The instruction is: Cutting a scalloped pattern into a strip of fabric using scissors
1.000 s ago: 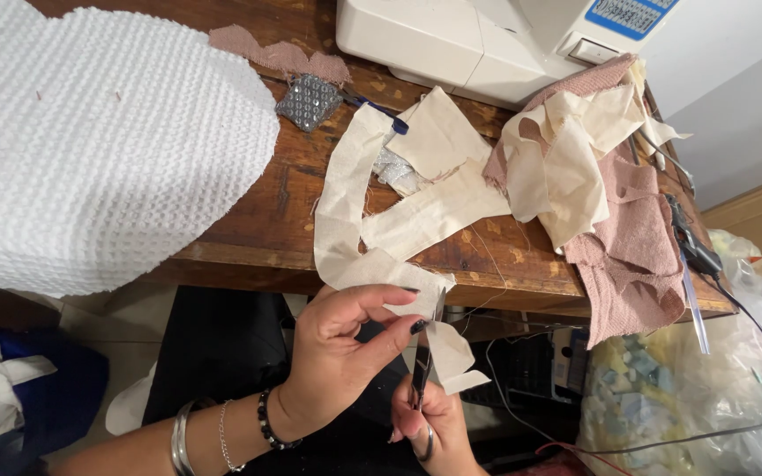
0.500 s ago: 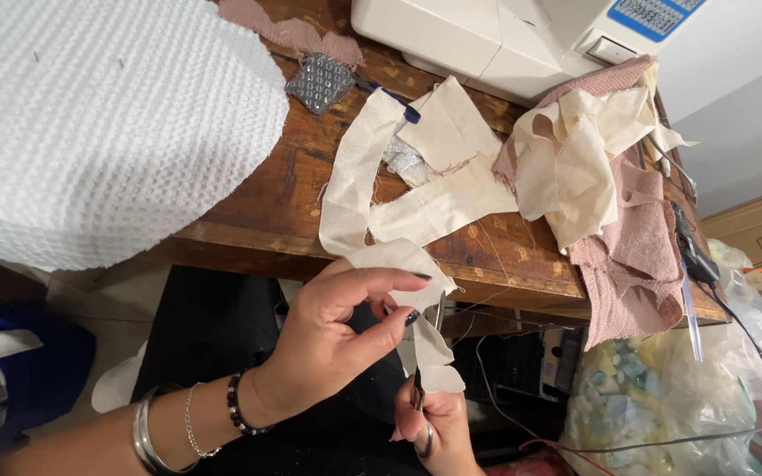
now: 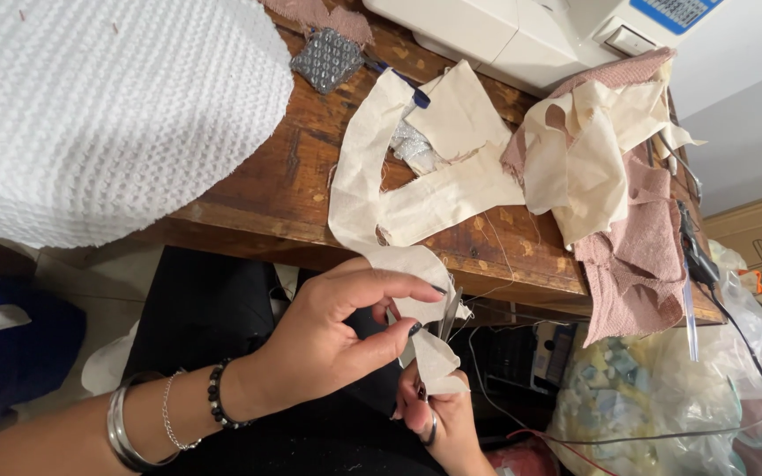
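My left hand (image 3: 332,339) pinches the hanging end of a cream fabric strip (image 3: 359,189) between thumb and fingers, just below the table's front edge. The strip runs up onto the wooden table (image 3: 266,198). Below it, my right hand (image 3: 438,419) grips small scissors (image 3: 447,313) whose blades point up against the pinched cloth. Bangles and a dark bead bracelet sit on my left wrist.
A white textured cloth (image 3: 90,115) covers the table's left. A white sewing machine (image 3: 522,31) stands at the back. Cream and pink fabric scraps (image 3: 610,185) pile at the right, a silvery patch (image 3: 325,59) lies behind. A plastic bag of scraps (image 3: 637,397) sits on the floor.
The view has shifted down and closer. My left hand has drawn the strip end nearer the scissors, and the blades have risen to the cloth.
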